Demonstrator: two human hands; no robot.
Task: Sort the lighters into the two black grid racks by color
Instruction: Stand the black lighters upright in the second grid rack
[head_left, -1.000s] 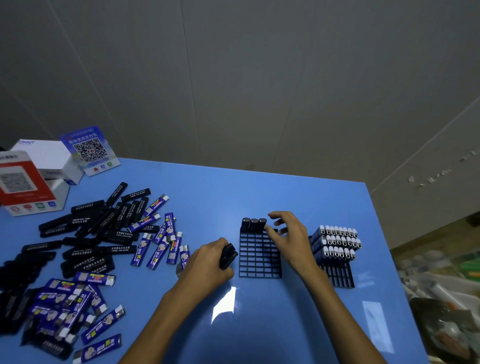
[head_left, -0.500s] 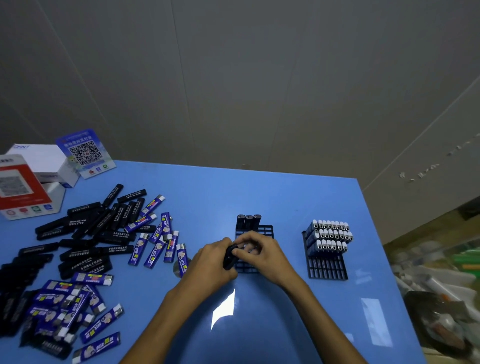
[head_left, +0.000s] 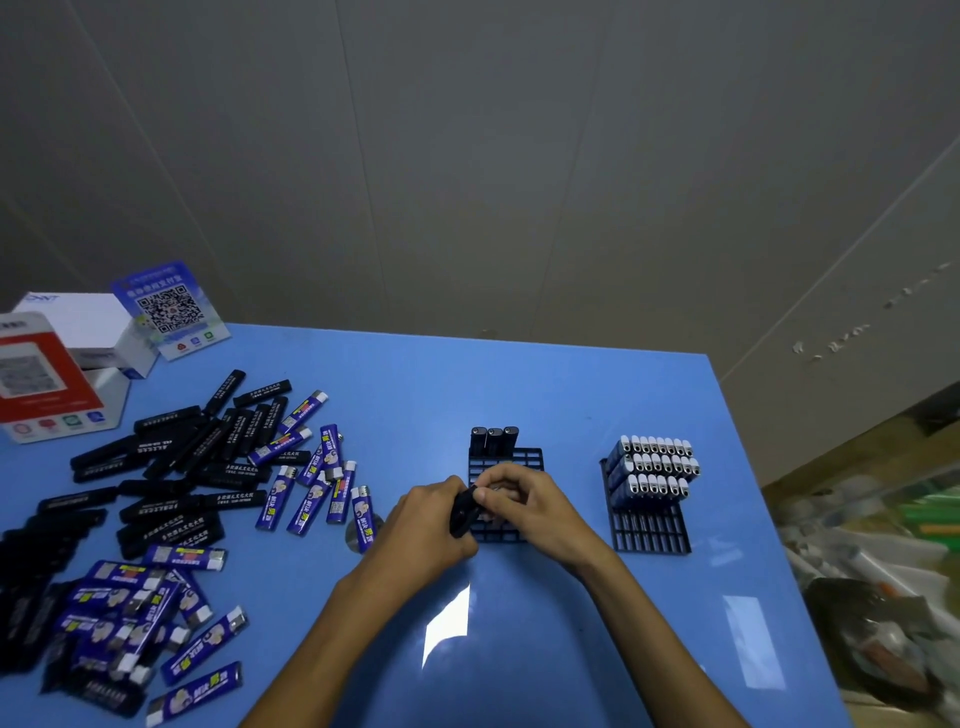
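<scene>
My left hand (head_left: 426, 525) grips black lighters (head_left: 462, 512) just left of the middle black grid rack (head_left: 524, 457). My right hand (head_left: 524, 501) lies over that rack and pinches the top of one of those black lighters. Three black lighters (head_left: 493, 440) stand in the rack's far row. The right grid rack (head_left: 652, 530) holds several rows of blue lighters (head_left: 657, 465) with silver tops. Loose black lighters (head_left: 171, 457) and blue lighters (head_left: 311, 483) lie scattered on the left of the blue table (head_left: 519, 649).
A white box (head_left: 78, 322) with a red QR sign (head_left: 36, 374) and a blue QR stand (head_left: 169, 312) sit at the far left corner. The table's right edge drops to a cluttered floor (head_left: 883, 597). A grey wall rises behind the table.
My right hand left the three standing black lighters, came back to my left hand and took hold of a black lighter there. The view shifted slightly.
</scene>
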